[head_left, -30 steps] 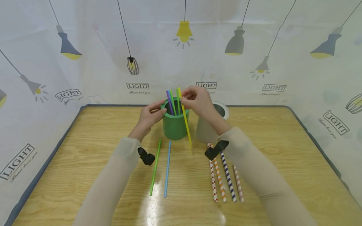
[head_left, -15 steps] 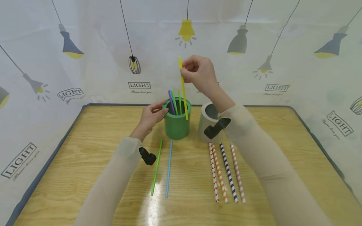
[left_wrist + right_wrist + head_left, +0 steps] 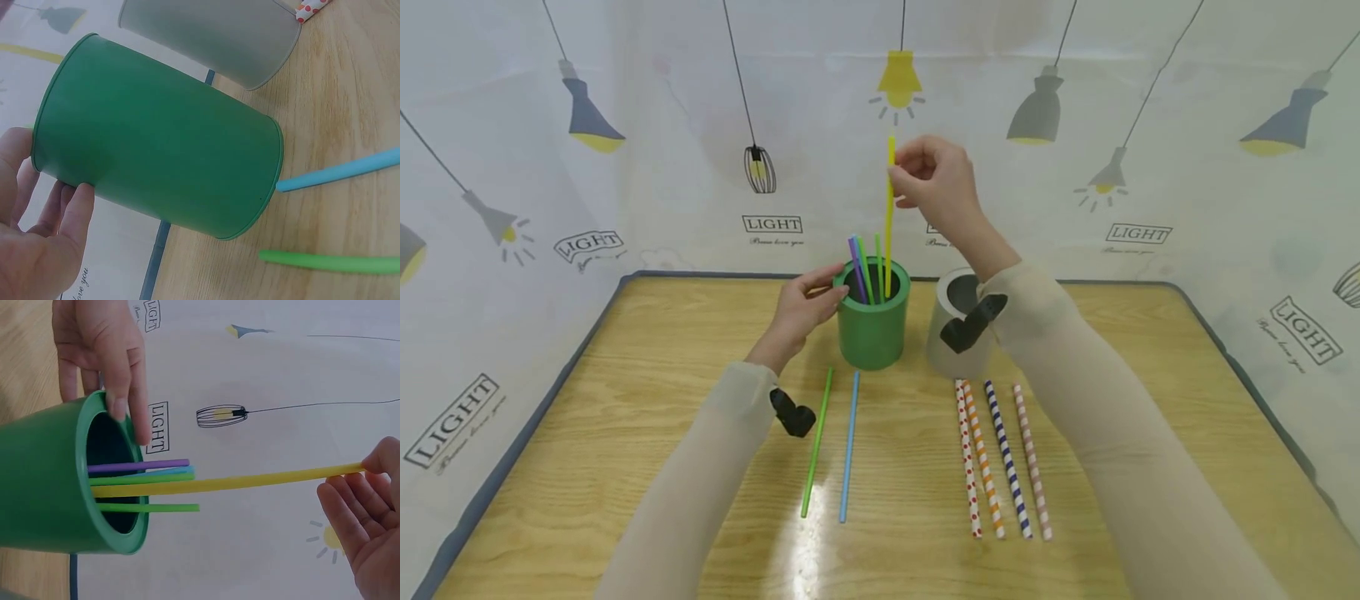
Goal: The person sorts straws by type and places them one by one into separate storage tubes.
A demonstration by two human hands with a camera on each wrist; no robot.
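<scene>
In the head view my right hand (image 3: 942, 179) pinches a yellow straw (image 3: 890, 217) near its upper end. The straw stands nearly upright, its lower end within the mouth of a green cup (image 3: 872, 337). My left hand (image 3: 801, 312) holds that cup by the left side of its rim, thumb and fingers touching it. Inside the cup lean a purple straw (image 3: 137, 467), a light blue straw (image 3: 184, 469) and two green straws (image 3: 181, 507), seen in the right wrist view. How deep the yellow straw reaches is hidden.
A grey cup (image 3: 942, 337) stands right of the green one, partly behind my right wrist. On the table lie a green straw (image 3: 817, 446), a blue straw (image 3: 850, 446), and several patterned paper straws (image 3: 1007, 458) at right. A printed cloth wall (image 3: 820, 100) rises behind.
My right hand has lifted the yellow straw from in front of the green cup, then brought its lower end over the rim into the mouth. My left hand has stayed at the cup.
</scene>
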